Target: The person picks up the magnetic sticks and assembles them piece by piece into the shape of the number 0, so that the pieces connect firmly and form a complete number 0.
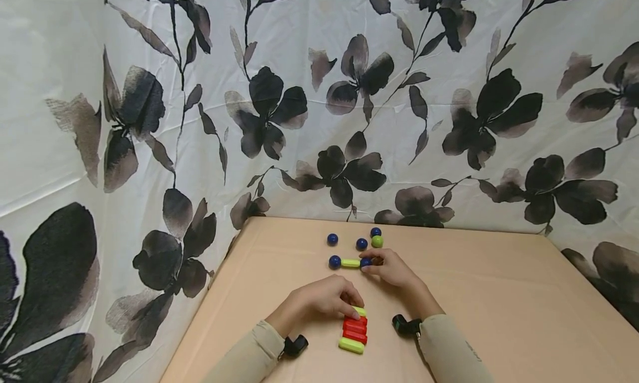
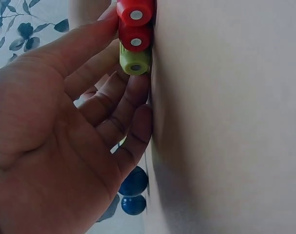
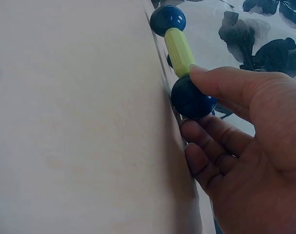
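My right hand (image 1: 391,267) holds a dark blue ball (image 3: 192,97) between thumb and fingers. That ball joins a yellow-green magnetic rod (image 3: 179,51), whose other end meets a second blue ball (image 3: 167,20). Nearer the person, several short rods lie side by side in a row: red rods (image 1: 355,330) in the middle and a yellow-green rod (image 1: 351,346) at the near end. My left hand (image 1: 326,299) is at the far end of this row. Its fingers curl round the far yellow-green rod (image 2: 135,61), and its thumb lies against the red rods.
Behind the right hand are loose blue balls (image 1: 332,239) and a green ball (image 1: 377,241) close to a blue one. Everything lies on a tan table (image 1: 499,305), with a flowered cloth (image 1: 309,133) hanging behind. Black cameras (image 1: 296,346) are strapped to both wrists.
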`<action>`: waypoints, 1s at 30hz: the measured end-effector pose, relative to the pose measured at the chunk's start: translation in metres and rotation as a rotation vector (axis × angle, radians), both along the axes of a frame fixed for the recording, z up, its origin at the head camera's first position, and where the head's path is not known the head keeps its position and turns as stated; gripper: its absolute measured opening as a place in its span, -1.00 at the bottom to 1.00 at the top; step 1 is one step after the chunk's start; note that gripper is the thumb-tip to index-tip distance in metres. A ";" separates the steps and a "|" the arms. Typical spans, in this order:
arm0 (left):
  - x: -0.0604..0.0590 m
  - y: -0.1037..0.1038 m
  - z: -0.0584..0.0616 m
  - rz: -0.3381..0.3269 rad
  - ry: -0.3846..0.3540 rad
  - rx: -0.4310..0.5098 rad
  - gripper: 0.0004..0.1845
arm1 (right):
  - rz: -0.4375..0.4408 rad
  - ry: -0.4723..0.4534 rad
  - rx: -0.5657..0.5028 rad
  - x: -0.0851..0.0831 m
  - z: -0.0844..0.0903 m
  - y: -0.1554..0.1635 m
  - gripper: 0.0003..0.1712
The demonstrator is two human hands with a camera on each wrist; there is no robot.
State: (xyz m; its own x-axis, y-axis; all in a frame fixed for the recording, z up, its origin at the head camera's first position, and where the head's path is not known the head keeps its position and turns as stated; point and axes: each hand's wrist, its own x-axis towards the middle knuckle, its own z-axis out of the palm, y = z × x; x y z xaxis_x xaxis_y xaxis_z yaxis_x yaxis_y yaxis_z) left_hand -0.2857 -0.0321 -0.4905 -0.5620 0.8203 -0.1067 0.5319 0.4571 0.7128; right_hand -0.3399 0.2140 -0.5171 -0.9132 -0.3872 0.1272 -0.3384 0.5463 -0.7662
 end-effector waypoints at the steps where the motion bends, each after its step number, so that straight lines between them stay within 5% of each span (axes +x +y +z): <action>1: 0.000 0.000 0.000 0.001 -0.004 0.002 -0.75 | 0.000 0.000 0.000 0.000 0.000 0.000 -0.62; 13: 0.000 -0.001 -0.001 0.020 -0.076 0.057 -0.90 | 0.010 -0.019 -0.021 0.001 -0.002 0.001 -0.61; 21: -0.007 -0.013 -0.003 0.109 -0.265 0.185 -0.85 | 0.002 -0.004 0.003 0.000 -0.002 0.001 -0.62; 30: -0.018 -0.025 0.001 0.072 -0.354 0.216 -0.75 | 0.007 -0.012 -0.012 0.000 -0.001 0.000 -0.62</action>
